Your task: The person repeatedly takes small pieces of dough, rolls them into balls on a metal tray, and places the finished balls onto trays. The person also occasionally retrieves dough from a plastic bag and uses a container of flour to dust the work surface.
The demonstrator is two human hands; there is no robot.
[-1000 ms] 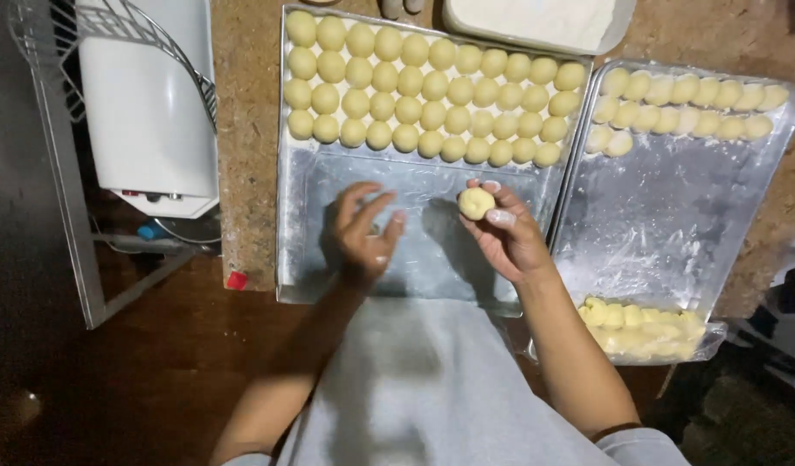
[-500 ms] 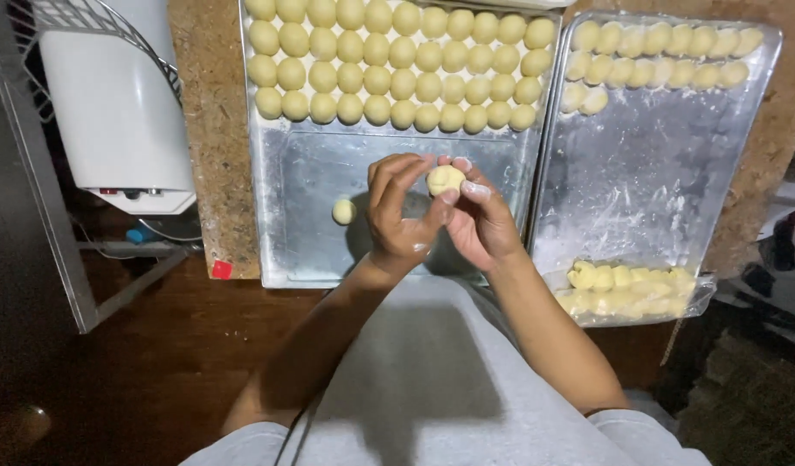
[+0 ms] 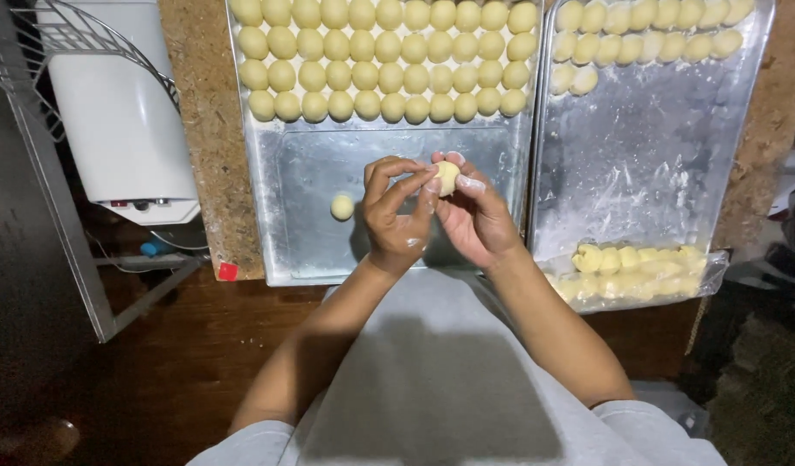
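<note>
Both hands are raised together over the bare lower half of the left metal tray (image 3: 277,207). The left hand (image 3: 396,216) and right hand (image 3: 475,216) meet at the fingertips and pinch one pale dough ball (image 3: 447,177) between them; the ball is off the tray, held just above it. Flour whitens the fingertips of both hands.

Handling judgement: the dough ball appears light, soft and easily dented. It should be held with gentle pressure spread over several fingertips, or cupped in a palm, not squeezed at one spot. The flour dusting suggests it is slightly tacky rather than slippery; a firm pinch would likely leave marks or flatten it.

One finished ball, the loose ball (image 3: 342,207), lies alone on the tray floor to the left of the hands, well apart from the packed rows of balls (image 3: 389,60) filling the tray's upper part. The right metal tray (image 3: 656,173) carries a single row plus two balls at its top, and a clear bag of dough pieces (image 3: 630,267) lies at its lower edge. The trays rest on a brown surface (image 3: 199,129).

Against the earlier frames: a second ago the hands were apart, the left flat on the tray and the right holding the ball alone. Half a second ago they had closed on the ball, and the loose ball was already lying at the left. The grip now matches that one.
</note>
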